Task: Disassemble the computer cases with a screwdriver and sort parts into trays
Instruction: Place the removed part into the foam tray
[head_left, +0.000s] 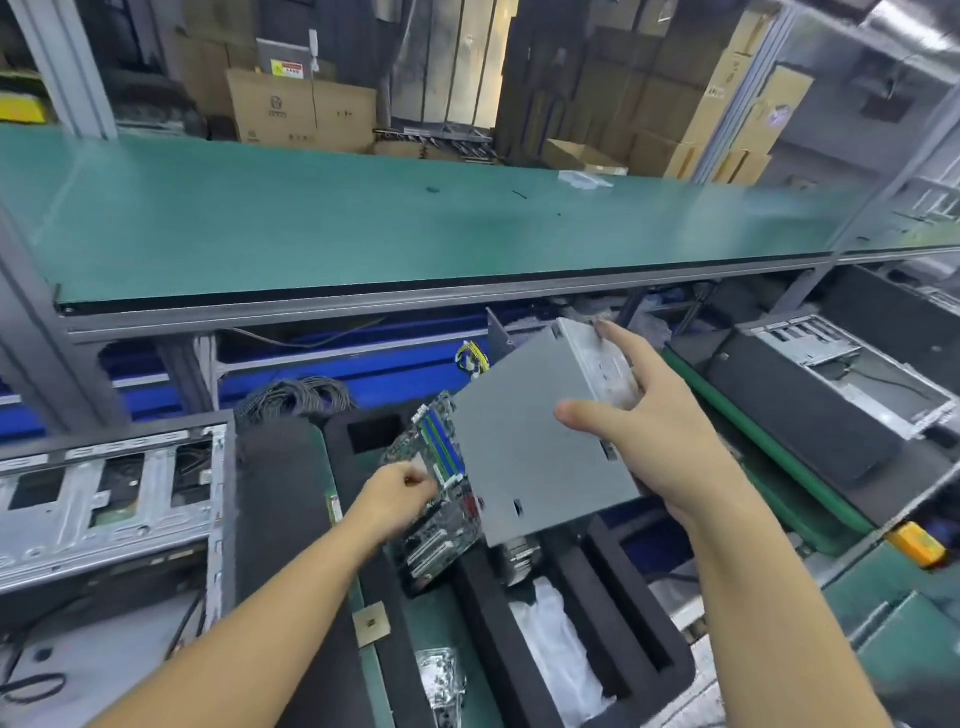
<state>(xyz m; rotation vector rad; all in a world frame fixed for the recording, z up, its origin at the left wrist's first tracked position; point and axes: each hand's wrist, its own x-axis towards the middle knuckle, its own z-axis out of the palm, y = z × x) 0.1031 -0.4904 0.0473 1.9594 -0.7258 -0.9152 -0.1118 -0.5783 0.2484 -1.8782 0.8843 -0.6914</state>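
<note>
Entry, one moment, head view. Motherboard (441, 519): green, with blue and green memory slots and white expansion slots; it was held tilted above a black foam tray (480, 592), its left edge pinched by the curled fingers of the left hand (397, 496). Grey metal box (530, 447): a flat-sided unit, held raised and tilted just to the right of the board, whose right part it overlapped in view; whether the two touched could not be told. It was grasped by the right hand (670, 441), the thumb laid on the broad upper face and the fingers wrapped round the far end, the forefinger stretched toward the top corner. Foam tray: divided into long compartments, one occupied by a clear plastic bag (561, 670). A small tan square chip (371, 623) was noted on the green strip beside the tray. An opened computer case (104, 499) was recorded at the left, a second opened case (841, 384) at the right. A coil of dark cable (298, 395) was seen behind the tray, under a long green shelf (363, 223). Cardboard boxes (301, 109) were stacked beyond the shelf.
</note>
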